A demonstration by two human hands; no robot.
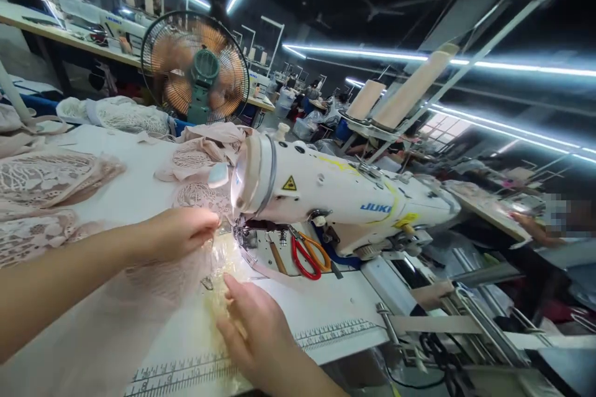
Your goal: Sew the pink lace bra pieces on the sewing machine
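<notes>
With the left hand [179, 232] pinching the sheer fabric [153, 285] at about 9 o'clock of the needle [239, 232] and the right hand [254, 322] flat and open at 6, I'd feed slowly, keeping it taut.

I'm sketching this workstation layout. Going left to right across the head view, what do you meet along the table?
Pink lace pieces → left hand → right hand → red-handled scissors → sewing machine body → thread cones
</notes>
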